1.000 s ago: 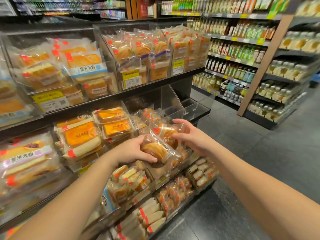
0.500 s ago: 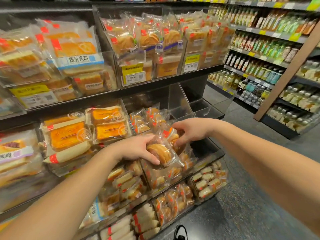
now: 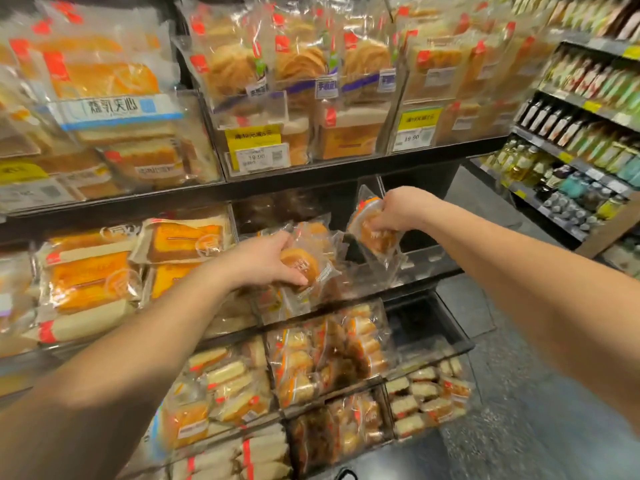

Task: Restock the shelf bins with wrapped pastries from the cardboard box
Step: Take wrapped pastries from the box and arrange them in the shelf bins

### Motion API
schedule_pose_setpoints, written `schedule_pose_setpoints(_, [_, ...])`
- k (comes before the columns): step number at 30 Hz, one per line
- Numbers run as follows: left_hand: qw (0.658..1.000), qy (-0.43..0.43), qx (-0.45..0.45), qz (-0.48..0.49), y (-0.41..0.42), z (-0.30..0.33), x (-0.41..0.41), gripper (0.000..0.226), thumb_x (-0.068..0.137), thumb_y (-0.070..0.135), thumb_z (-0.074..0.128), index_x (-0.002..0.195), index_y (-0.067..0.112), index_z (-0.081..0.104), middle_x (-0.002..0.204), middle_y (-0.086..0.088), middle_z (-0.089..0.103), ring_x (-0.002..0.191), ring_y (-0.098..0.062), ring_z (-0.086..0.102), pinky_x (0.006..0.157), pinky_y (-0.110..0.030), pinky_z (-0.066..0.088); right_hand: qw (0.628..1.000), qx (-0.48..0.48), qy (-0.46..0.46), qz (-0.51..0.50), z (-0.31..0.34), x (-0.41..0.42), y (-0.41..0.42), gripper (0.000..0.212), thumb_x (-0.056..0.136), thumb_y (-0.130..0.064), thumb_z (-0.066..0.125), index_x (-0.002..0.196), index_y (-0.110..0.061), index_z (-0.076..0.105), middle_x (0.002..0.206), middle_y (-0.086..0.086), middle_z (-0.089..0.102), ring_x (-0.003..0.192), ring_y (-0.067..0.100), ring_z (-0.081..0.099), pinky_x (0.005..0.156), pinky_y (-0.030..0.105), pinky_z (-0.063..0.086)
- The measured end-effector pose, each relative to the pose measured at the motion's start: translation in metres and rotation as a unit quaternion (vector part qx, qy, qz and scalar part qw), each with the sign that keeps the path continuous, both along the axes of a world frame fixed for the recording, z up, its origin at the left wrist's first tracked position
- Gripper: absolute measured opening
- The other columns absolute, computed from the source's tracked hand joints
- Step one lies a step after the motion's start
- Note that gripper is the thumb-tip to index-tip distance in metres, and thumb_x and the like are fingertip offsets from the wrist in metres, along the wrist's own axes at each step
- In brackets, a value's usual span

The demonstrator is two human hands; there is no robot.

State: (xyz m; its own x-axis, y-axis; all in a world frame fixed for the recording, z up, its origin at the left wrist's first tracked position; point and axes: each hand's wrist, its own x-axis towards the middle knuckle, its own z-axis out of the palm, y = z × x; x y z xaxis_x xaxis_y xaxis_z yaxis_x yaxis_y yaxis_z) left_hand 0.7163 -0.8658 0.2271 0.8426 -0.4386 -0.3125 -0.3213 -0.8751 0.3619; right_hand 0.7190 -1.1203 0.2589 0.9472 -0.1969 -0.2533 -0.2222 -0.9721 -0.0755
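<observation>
Right hand (image 3: 398,211): fingers curled over one wrapped pastry (image 3: 375,233), holding it tilted above the clear bin (image 3: 426,263) at the right end of the middle shelf.
Left hand (image 3: 266,261): fingers and thumb closed round one round bun (image 3: 303,266) in clear wrap, on top of the pile in the next bin to the left. One pack per hand, two in all; the two packs lie near each other, not touching.
Middle shelf, left: four orange cake packs (image 3: 90,282) can be counted, stacked; more beneath cannot be counted.
Lower shelf: three bins in view, sliced cake (image 3: 225,379), mixed buns (image 3: 329,358), small squares (image 3: 426,400); counts not legible.
Top shelf: cookie bags (image 3: 298,67), three fronts visible, above two yellow price tags (image 3: 252,138), print blurred.
Right aisle: bottle shelves (image 3: 571,133), blurred by motion, number not countable.
Cardboard box: not in frame. Both forearms cut off by the lower edge.
</observation>
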Motion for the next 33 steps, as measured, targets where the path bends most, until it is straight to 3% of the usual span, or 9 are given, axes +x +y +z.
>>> schedule_pose_setpoints(5, [0.999,-0.004,0.008,0.037,-0.008,-0.005,0.009,0.093,0.074,0.057,0.077,0.147,0.019,0.035,0.142,-0.002,0.053,0.120,-0.022,0.055,0.089,-0.030,0.045,0.998,-0.054,0.005,0.009,-0.020,0.036,0.021,0.034,0.092,-0.030,0.060,0.117,-0.008,0.066,0.085,0.006,0.058,0.089,0.028,0.060,0.077,0.037,0.049])
schedule_pose_setpoints(10, [0.998,0.018,-0.002,0.064,-0.009,-0.012,0.015,0.087,0.077,0.056,0.076,0.146,0.020,0.037,0.141,0.001,0.053,0.119,-0.020,0.055,0.087,-0.029,0.046,0.996,-0.084,0.008,0.027,-0.042,0.061,0.033,0.024,0.095,-0.014,0.056,0.114,-0.006,0.067,0.094,0.009,0.059,0.088,0.028,0.058,0.075,0.035,0.047])
schedule_pose_setpoints(14, [0.997,0.031,-0.022,0.073,-0.005,-0.015,0.021,0.086,0.076,0.056,0.076,0.146,0.022,0.038,0.138,0.001,0.055,0.113,-0.017,0.056,0.087,-0.029,0.046,0.993,-0.108,0.014,0.052,-0.053,0.072,0.030,0.024,0.094,-0.013,0.060,0.116,-0.006,0.067,0.100,0.009,0.062,0.094,0.028,0.061,0.083,0.035,0.050])
schedule_pose_setpoints(17, [0.996,0.036,-0.032,0.076,-0.004,-0.017,0.025,0.087,0.076,0.057,0.075,0.146,0.022,0.037,0.138,0.001,0.055,0.109,-0.016,0.055,0.089,-0.030,0.047,0.996,-0.082,0.013,0.033,-0.069,0.080,0.031,0.023,0.093,-0.012,0.061,0.114,-0.005,0.067,0.094,0.009,0.060,0.090,0.028,0.060,0.080,0.035,0.051])
schedule_pose_setpoints(20, [0.995,0.048,-0.049,0.079,-0.002,-0.019,0.027,0.086,0.077,0.057,0.075,0.146,0.024,0.037,0.134,0.002,0.056,0.104,-0.014,0.054,0.087,-0.030,0.048,0.999,-0.045,-0.019,-0.010,-0.083,0.086,0.034,0.031,0.095,-0.014,0.057,0.125,-0.005,0.060,0.099,0.008,0.062,0.089,0.027,0.060,0.073,0.034,0.045])
schedule_pose_setpoints(23, [0.991,0.062,-0.079,0.088,0.002,-0.022,0.029,0.086,0.076,0.056,0.076,0.146,0.025,0.038,0.134,0.004,0.057,0.108,-0.014,0.055,0.087,-0.027,0.045,0.999,-0.025,-0.006,-0.037,-0.098,0.090,0.040,0.054,0.095,-0.009,0.056,0.146,-0.005,0.037,0.126,0.015,0.060,0.110,0.032,0.062,0.080,0.037,0.050])
schedule_pose_setpoints(26, [0.989,0.067,-0.087,0.094,0.006,-0.026,0.031,0.087,0.074,0.059,0.076,0.145,0.026,0.039,0.133,0.004,0.058,0.109,-0.015,0.057,0.088,-0.029,0.047,0.996,0.036,0.004,-0.086,-0.110,0.095,0.041,0.062,0.096,-0.019,0.059,0.149,-0.009,0.030,0.129,0.015,0.057,0.116,0.034,0.059,0.085,0.039,0.050])
schedule_pose_setpoints(29, [0.988,0.071,-0.093,0.096,0.009,-0.028,0.032,0.088,0.075,0.059,0.076,0.147,0.026,0.037,0.137,0.005,0.056,0.113,-0.016,0.056,0.090,-0.030,0.046,0.995,0.052,0.048,-0.071,-0.107,0.105,0.034,0.057,0.097,-0.026,0.059,0.145,-0.003,0.037,0.132,0.015,0.054,0.120,0.032,0.056,0.095,0.037,0.047])
schedule_pose_setpoints(33, [0.987,0.073,-0.102,0.098,0.010,-0.030,0.033,0.087,0.075,0.059,0.075,0.147,0.028,0.037,0.138,0.006,0.055,0.114,-0.015,0.055,0.085,-0.028,0.044,0.996,0.017,0.081,-0.022,-0.104,0.121,0.028,0.042,0.093,-0.034,0.066,0.122,-0.005,0.060,0.100,0.009,0.057,0.096,0.026,0.056,0.090,0.034,0.048])
